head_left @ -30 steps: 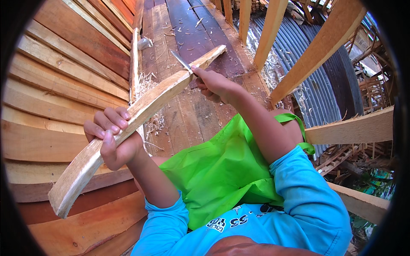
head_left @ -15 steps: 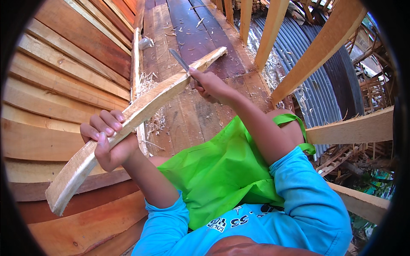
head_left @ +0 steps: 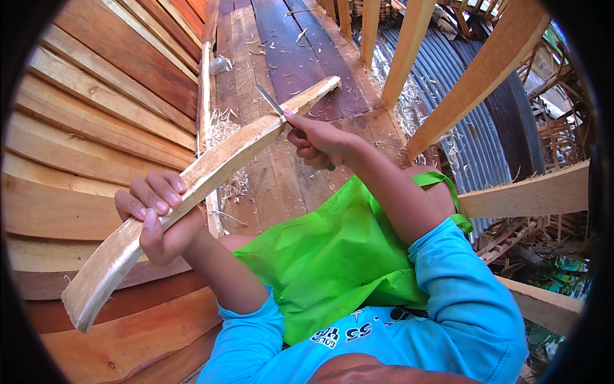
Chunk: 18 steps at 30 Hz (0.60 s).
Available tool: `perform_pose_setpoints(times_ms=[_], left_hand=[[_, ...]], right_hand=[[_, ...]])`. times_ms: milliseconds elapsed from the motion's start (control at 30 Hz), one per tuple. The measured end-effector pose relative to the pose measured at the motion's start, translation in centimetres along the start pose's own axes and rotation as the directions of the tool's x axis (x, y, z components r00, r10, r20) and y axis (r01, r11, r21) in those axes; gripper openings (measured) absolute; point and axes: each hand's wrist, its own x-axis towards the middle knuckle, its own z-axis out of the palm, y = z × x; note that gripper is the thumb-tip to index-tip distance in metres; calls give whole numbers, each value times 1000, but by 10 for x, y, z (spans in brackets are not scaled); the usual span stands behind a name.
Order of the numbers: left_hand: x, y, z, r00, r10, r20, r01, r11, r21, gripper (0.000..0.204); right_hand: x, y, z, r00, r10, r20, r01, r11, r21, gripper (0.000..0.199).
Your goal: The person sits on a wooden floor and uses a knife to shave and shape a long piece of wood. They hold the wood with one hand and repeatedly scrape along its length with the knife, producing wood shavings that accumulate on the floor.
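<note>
Left hand (head_left: 163, 221) clamped round the wooden strip (head_left: 224, 156), right hand (head_left: 320, 142) round the knife (head_left: 269, 100) — shavings (head_left: 224, 127) suggest carving well underway, rough edges seemingly left

And on the left, a wall of honey-brown planks (head_left: 96, 131) sweeps from near to far! The board floor (head_left: 256, 198) stretches away, darker at the far end; right, pale wooden posts (head_left: 406, 54) front bluish-grey corrugated sheets (head_left: 438, 70), brightly lit.
</note>
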Motion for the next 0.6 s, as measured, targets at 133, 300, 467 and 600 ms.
perform_pose_setpoints(times_ms=[133, 300, 467, 600], left_hand=[[3, 6, -10, 998, -10, 56, 10, 1000, -7, 12], [7, 22, -16, 992, -26, 125, 34, 998, -58, 14], [9, 28, -37, 999, -34, 34, 35, 998, -47, 15], [10, 26, -49, 997, -29, -74, 26, 999, -38, 13]], right_hand=[[11, 13, -4, 986, -19, 167, -2, 992, 124, 65], [20, 21, -17, 868, 23, 497, -151, 964, 220, 65], [21, 21, 1, 931, 46, 362, -82, 993, 82, 68], [17, 17, 21, 1000, 13, -18, -16, 984, -175, 70]])
